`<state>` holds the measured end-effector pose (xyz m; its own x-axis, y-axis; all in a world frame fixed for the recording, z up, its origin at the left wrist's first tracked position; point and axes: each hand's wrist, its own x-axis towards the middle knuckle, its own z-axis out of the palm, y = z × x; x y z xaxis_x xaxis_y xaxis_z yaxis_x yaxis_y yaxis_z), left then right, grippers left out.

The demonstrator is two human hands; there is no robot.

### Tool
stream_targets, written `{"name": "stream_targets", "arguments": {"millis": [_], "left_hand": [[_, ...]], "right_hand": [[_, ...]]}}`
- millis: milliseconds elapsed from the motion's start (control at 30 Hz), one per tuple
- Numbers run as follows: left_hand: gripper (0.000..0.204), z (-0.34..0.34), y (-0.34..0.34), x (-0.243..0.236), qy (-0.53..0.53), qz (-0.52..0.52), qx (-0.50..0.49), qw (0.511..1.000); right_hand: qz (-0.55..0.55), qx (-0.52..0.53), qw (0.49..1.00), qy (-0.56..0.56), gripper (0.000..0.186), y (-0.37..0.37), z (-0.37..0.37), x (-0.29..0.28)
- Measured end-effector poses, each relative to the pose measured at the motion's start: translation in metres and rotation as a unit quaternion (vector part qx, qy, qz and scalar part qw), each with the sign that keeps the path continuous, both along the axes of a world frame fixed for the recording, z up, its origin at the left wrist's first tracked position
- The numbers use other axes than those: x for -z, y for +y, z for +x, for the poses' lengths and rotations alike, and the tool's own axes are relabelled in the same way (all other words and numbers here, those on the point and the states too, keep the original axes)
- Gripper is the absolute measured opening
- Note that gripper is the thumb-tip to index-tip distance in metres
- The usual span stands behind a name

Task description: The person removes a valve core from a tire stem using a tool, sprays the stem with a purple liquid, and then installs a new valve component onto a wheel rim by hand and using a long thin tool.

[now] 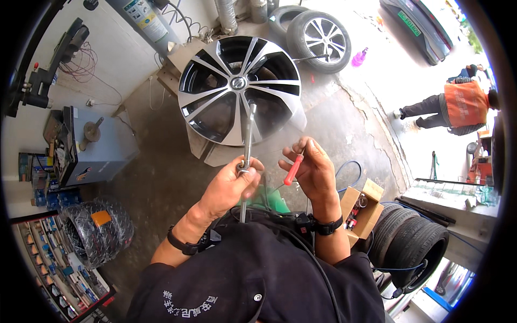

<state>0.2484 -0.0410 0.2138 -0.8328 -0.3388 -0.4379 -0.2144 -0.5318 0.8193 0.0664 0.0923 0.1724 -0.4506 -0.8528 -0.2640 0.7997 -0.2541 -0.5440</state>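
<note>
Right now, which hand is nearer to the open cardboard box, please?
Right: the right hand is left of the cardboard box, higher in view; the left hand is farther left.

A silver bar [249,133] and red-handled tool [293,170] are held apart.

A white wall [121,67] is on the left, the floor [344,116] is gray, and the right side looks very bright
</note>
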Motion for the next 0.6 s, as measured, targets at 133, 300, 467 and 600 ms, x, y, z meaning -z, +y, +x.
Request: {"name": "stream_targets", "arguments": {"millis": [133, 300, 467, 600], "left_hand": [[0.018, -0.002, -0.003, -0.008, 0.005, -0.025, 0.007, 1.0], [0.018, -0.007, -0.002, -0.012, 0.004, -0.007, 0.053, 0.999], [0.02, -0.006, 0.003, -0.007, -0.009, -0.098, 0.085, 0.991], [0.018, -0.003, -0.001, 0.0, 0.003, -0.144, 0.108, 0.984]], "right_hand": [[0.047, -0.068, 0.996, -0.016, 0.02, -0.004, 0.008, -0.008], [0.143, 0.031, 0.906, 0.396, 0.023, -0.016, 0.04, -0.034], [0.177, -0.037, 0.825, 0.535, 0.018, -0.021, 0.045, -0.067], [0.194, -0.039, 0.83, 0.522, 0.016, -0.019, 0.049, -0.067]]}}
